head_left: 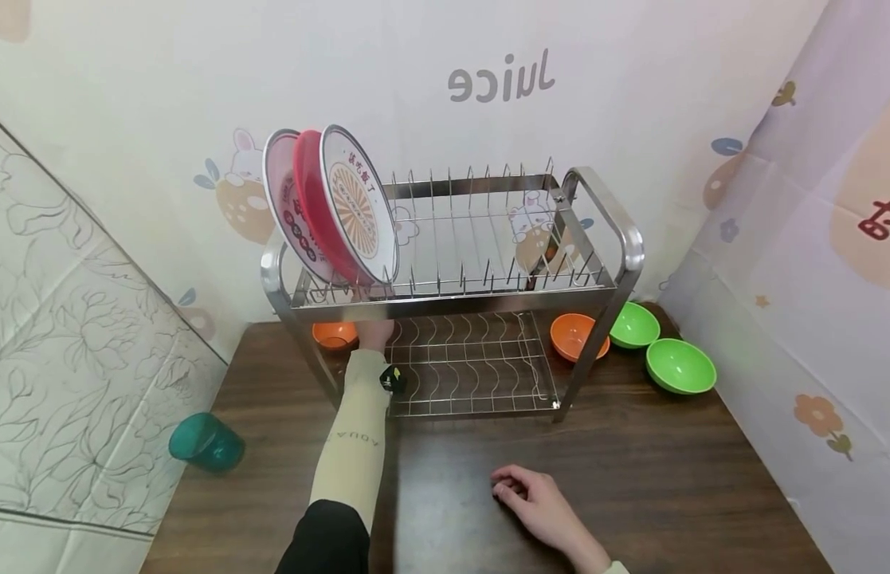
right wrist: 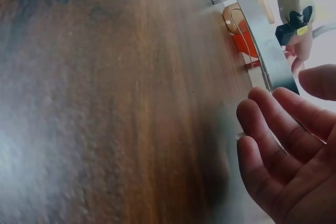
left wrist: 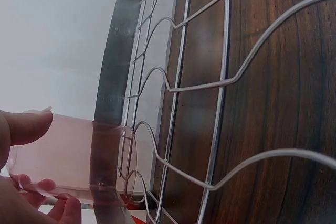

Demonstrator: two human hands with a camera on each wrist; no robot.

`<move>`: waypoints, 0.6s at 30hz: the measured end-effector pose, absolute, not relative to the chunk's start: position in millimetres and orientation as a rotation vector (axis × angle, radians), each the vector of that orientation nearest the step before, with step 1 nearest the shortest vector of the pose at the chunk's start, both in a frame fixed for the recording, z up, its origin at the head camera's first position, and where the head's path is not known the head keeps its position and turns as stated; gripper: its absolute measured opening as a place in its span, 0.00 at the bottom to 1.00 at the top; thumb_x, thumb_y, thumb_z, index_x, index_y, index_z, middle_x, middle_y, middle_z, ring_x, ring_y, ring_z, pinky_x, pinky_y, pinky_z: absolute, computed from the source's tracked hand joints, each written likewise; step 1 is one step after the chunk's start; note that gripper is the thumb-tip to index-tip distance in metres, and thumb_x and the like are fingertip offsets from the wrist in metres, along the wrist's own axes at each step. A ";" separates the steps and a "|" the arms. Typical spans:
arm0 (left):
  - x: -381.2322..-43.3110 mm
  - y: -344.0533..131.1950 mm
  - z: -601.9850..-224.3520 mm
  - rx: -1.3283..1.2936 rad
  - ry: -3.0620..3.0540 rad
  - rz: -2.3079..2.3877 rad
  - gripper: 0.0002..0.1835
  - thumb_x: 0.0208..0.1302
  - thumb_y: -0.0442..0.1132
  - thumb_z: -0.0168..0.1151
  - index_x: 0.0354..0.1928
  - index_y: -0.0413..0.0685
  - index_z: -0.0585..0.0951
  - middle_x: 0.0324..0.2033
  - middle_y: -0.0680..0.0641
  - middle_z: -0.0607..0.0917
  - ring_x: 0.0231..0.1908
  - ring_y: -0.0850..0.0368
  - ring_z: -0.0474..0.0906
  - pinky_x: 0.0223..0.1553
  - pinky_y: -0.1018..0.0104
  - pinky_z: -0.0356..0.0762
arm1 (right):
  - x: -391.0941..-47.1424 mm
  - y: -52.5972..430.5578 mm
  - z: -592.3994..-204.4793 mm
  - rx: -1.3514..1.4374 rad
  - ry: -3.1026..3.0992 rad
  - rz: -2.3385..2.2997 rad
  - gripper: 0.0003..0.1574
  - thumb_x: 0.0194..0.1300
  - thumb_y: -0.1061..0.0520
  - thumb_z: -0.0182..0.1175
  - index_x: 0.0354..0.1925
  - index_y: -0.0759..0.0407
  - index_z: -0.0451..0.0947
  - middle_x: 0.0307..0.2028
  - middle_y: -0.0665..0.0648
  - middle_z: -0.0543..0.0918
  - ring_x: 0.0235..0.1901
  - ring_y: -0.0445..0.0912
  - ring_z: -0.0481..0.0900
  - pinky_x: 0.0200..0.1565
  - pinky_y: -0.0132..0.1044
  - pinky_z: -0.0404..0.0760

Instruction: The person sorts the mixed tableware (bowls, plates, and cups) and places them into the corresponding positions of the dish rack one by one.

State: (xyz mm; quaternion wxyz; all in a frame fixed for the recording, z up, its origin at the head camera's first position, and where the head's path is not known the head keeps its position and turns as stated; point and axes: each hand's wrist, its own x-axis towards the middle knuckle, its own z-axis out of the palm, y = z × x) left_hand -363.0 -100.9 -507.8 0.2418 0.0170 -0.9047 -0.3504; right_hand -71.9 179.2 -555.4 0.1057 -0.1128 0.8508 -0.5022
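Note:
My left hand (head_left: 374,333) reaches beneath the upper tier of a metal dish rack (head_left: 452,304), at its left end. In the left wrist view its fingers and thumb grip a clear pinkish cup (left wrist: 63,150), whose far end is at the wavy wires (left wrist: 197,85) of the lower tier. Whether the cup touches those wires I cannot tell. From the head view the fingers and cup are mostly hidden by the rack. Near the table's front, my right hand (head_left: 541,506) hangs loosely curled and holds nothing.
Three plates, including a white one (head_left: 358,207), lean in the upper tier's left end. An orange bowl (head_left: 335,335) sits behind the rack's left side. Another orange bowl (head_left: 570,335) and two green bowls (head_left: 680,367) are at the right. A teal cup (head_left: 208,442) lies left.

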 end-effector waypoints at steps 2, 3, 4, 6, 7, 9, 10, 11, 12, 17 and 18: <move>-379.7 -108.4 -535.2 0.041 -2.468 -0.879 0.34 0.48 0.29 0.59 0.63 0.29 0.70 0.63 0.32 0.72 0.64 0.37 0.66 0.66 0.48 0.62 | -71.4 178.8 -555.5 -0.329 2.511 -1.475 0.13 0.72 0.55 0.59 0.48 0.61 0.82 0.36 0.50 0.86 0.35 0.38 0.82 0.37 0.33 0.80; -397.0 -113.9 -558.6 0.018 -2.454 -0.826 0.35 0.48 0.31 0.59 0.64 0.30 0.70 0.64 0.32 0.71 0.65 0.37 0.65 0.67 0.48 0.60 | -71.1 178.7 -555.6 -0.327 2.513 -1.474 0.13 0.72 0.55 0.59 0.48 0.61 0.82 0.36 0.50 0.86 0.34 0.38 0.82 0.36 0.32 0.79; -415.8 -120.5 -584.2 0.014 -2.467 -0.776 0.37 0.50 0.33 0.59 0.66 0.31 0.68 0.66 0.34 0.70 0.67 0.38 0.63 0.68 0.49 0.58 | -70.9 178.5 -555.7 -0.325 2.516 -1.475 0.13 0.72 0.55 0.60 0.48 0.61 0.82 0.36 0.50 0.86 0.34 0.38 0.82 0.36 0.32 0.79; -470.1 -136.6 -656.6 0.011 -2.470 -0.674 0.42 0.50 0.39 0.61 0.71 0.36 0.64 0.70 0.37 0.65 0.71 0.42 0.58 0.70 0.51 0.53 | -70.5 178.1 -556.0 -0.322 2.517 -1.474 0.12 0.72 0.55 0.60 0.48 0.61 0.82 0.35 0.50 0.86 0.34 0.38 0.82 0.36 0.32 0.79; -498.9 -144.8 -695.5 -0.001 -2.455 -0.633 0.44 0.51 0.42 0.61 0.72 0.37 0.62 0.72 0.37 0.63 0.72 0.42 0.54 0.71 0.50 0.50 | -70.6 177.9 -556.2 -0.322 2.517 -1.474 0.12 0.72 0.55 0.60 0.48 0.61 0.82 0.35 0.49 0.86 0.34 0.38 0.81 0.36 0.32 0.79; -535.7 -156.8 -742.7 -0.011 -2.442 -0.582 0.48 0.51 0.47 0.63 0.75 0.40 0.59 0.74 0.39 0.59 0.74 0.44 0.49 0.72 0.49 0.45 | -70.8 177.2 -556.9 -0.324 2.514 -1.476 0.12 0.72 0.54 0.60 0.47 0.61 0.82 0.35 0.49 0.86 0.34 0.38 0.81 0.36 0.32 0.79; -545.3 -160.5 -755.0 -0.002 -2.448 -0.565 0.50 0.51 0.50 0.64 0.75 0.41 0.58 0.75 0.40 0.58 0.75 0.45 0.48 0.72 0.49 0.44 | -70.9 176.9 -557.3 -0.326 2.514 -1.475 0.12 0.72 0.54 0.60 0.47 0.61 0.82 0.36 0.49 0.85 0.34 0.38 0.81 0.36 0.32 0.79; -549.0 -162.6 -760.1 0.000 -2.452 -0.547 0.50 0.51 0.51 0.63 0.76 0.41 0.57 0.75 0.41 0.56 0.75 0.46 0.47 0.73 0.49 0.42 | -71.0 176.8 -557.7 -0.329 2.512 -1.475 0.13 0.72 0.54 0.60 0.48 0.61 0.82 0.36 0.49 0.86 0.34 0.38 0.81 0.36 0.32 0.79; -545.9 -163.0 -756.3 -0.002 -2.446 -0.514 0.49 0.52 0.52 0.61 0.75 0.40 0.57 0.75 0.40 0.58 0.75 0.45 0.48 0.73 0.50 0.42 | -71.2 176.8 -558.2 -0.331 2.512 -1.474 0.12 0.72 0.54 0.60 0.47 0.61 0.82 0.36 0.49 0.86 0.34 0.38 0.82 0.36 0.32 0.79; -465.1 -140.6 -648.3 0.000 -2.340 -0.424 0.29 0.63 0.52 0.53 0.58 0.35 0.74 0.59 0.33 0.74 0.62 0.38 0.67 0.66 0.49 0.59 | -71.7 179.1 -558.5 -0.331 2.511 -1.477 0.12 0.72 0.55 0.59 0.48 0.61 0.82 0.36 0.49 0.86 0.35 0.40 0.82 0.37 0.32 0.79; -442.2 -132.6 -617.2 -0.001 -2.302 -0.449 0.26 0.66 0.51 0.52 0.53 0.35 0.76 0.54 0.33 0.76 0.57 0.37 0.71 0.63 0.48 0.63 | -71.9 179.5 -558.1 -0.330 2.520 -1.480 0.12 0.72 0.56 0.60 0.48 0.61 0.82 0.36 0.49 0.86 0.34 0.39 0.82 0.37 0.32 0.79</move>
